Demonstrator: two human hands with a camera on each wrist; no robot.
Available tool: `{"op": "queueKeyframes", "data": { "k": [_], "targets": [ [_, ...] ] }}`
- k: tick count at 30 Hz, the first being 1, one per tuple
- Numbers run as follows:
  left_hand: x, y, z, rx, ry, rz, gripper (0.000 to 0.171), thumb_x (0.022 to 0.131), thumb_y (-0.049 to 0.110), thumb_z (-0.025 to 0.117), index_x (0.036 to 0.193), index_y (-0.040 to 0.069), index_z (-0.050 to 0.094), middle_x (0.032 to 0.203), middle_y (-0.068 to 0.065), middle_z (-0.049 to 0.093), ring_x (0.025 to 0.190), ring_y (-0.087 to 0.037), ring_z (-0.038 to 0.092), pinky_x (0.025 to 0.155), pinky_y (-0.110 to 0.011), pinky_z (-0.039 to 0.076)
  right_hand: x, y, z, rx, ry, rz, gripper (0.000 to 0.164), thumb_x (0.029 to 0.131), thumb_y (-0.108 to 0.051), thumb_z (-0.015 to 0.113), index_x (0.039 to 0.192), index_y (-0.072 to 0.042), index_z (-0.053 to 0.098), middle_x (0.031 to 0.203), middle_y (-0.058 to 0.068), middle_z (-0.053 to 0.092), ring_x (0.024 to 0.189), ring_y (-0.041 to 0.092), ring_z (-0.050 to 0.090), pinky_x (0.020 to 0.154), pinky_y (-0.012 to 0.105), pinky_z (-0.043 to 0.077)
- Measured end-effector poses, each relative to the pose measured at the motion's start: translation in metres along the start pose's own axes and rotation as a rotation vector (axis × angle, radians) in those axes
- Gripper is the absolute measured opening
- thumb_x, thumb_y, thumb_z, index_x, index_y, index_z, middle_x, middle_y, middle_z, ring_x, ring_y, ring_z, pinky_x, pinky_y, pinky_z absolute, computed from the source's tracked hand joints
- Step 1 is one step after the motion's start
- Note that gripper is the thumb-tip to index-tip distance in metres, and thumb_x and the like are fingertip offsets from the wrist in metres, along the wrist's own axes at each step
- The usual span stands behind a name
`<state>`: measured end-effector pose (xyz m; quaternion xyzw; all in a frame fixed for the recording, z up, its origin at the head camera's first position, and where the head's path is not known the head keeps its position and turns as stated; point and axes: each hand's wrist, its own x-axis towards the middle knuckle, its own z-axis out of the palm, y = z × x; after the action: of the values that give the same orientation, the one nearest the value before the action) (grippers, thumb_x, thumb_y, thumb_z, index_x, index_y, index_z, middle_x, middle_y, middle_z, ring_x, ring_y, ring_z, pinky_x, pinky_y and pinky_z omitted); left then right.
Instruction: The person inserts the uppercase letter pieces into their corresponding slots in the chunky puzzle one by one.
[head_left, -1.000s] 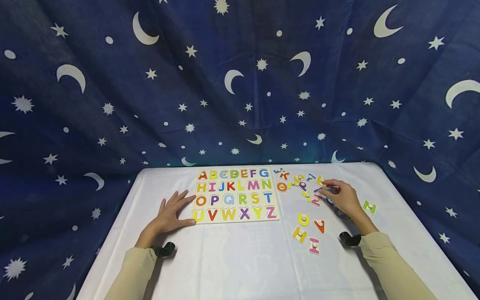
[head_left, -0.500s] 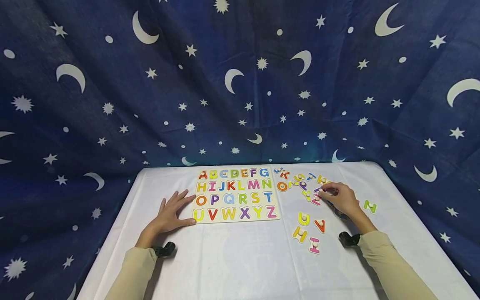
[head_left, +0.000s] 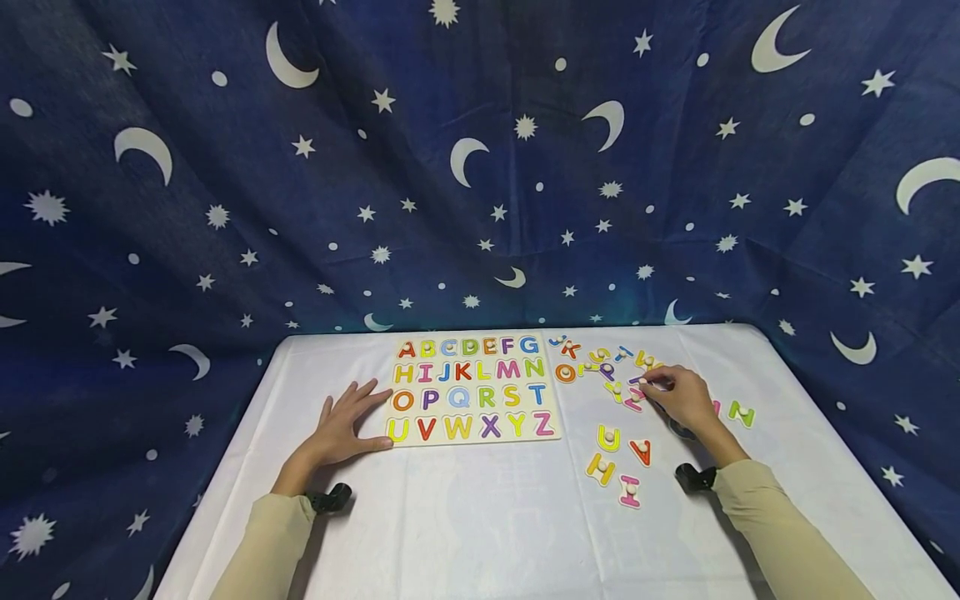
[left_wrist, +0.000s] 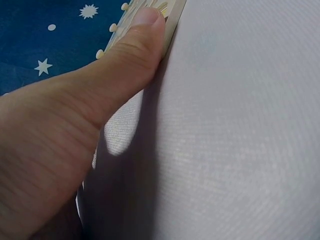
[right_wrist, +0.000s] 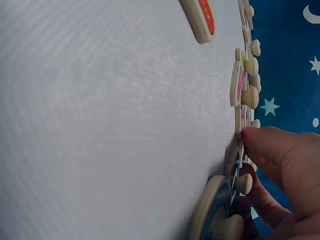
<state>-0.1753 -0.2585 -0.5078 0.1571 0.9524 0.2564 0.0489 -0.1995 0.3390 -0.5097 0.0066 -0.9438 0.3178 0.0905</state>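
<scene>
A wooden alphabet board [head_left: 472, 443] lies left of middle on the table, its upper-row letters bearing knobs. My left hand [head_left: 341, 429] rests at its left side with fingers spread; thumb and fingertips touch the edge. In the left wrist view the thumb [left_wrist: 132, 47] lies against the board's corner [left_wrist: 172, 25]. Among the loose letters, my right hand [head_left: 682, 398] pinches a small purple letter piece [head_left: 637, 381] by its knob, thumb and index finger close together. A pink letter [head_left: 634, 402] lies just below the fingertips. The right wrist view has the thumb [right_wrist: 267, 142] at a piece's edge.
Loose knobbed letters include a yellow U [head_left: 608, 439], red V-shaped letter [head_left: 641, 452], orange H [head_left: 600, 469], pink I [head_left: 630, 491] and green N [head_left: 742, 414]. A round blue piece [right_wrist: 212, 197] sits under the right hand. A starry curtain [head_left: 480, 208] hangs behind the table.
My right hand has moved slightly down and inward, thumb and index finger closing together at the purple letter. The left hand and the board have stayed put.
</scene>
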Motion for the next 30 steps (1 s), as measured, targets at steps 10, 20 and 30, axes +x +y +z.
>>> {"op": "queueKeyframes", "data": {
  "k": [10, 20, 30],
  "targets": [
    [-0.001, 0.001, -0.001, -0.006, -0.007, -0.004, 0.091, 0.076, 0.054, 0.087, 0.153, 0.021, 0.051, 0.167, -0.016, 0.029, 0.154, -0.047, 0.011, 0.118, -0.074, -0.004, 0.001, 0.001, 0.002, -0.002, -0.001, 0.018, 0.021, 0.089, -0.016, 0.08, 0.103, 0.0, 0.078, 0.1, 0.019, 0.068, 0.09, 0.034, 0.061, 0.079, 0.045, 0.048],
    [-0.001, 0.001, -0.001, -0.01, -0.002, -0.002, 0.091, 0.076, 0.054, 0.087, 0.153, 0.021, 0.051, 0.167, -0.017, 0.029, 0.154, -0.048, 0.011, 0.118, -0.074, -0.005, 0.002, -0.006, 0.002, -0.002, 0.012, 0.033, 0.018, 0.089, -0.015, 0.079, 0.098, 0.0, 0.077, 0.097, 0.018, 0.067, 0.089, 0.034, 0.061, 0.079, 0.047, 0.048],
    [-0.001, 0.001, -0.001, -0.013, -0.008, -0.009, 0.091, 0.076, 0.056, 0.086, 0.153, 0.022, 0.05, 0.167, -0.015, 0.029, 0.155, -0.047, 0.011, 0.118, -0.074, -0.005, 0.003, -0.021, 0.001, 0.022, 0.025, 0.069, 0.021, 0.092, -0.013, 0.075, 0.106, 0.002, 0.075, 0.113, 0.025, 0.064, 0.095, 0.036, 0.059, 0.079, 0.047, 0.048]
  ]
}}
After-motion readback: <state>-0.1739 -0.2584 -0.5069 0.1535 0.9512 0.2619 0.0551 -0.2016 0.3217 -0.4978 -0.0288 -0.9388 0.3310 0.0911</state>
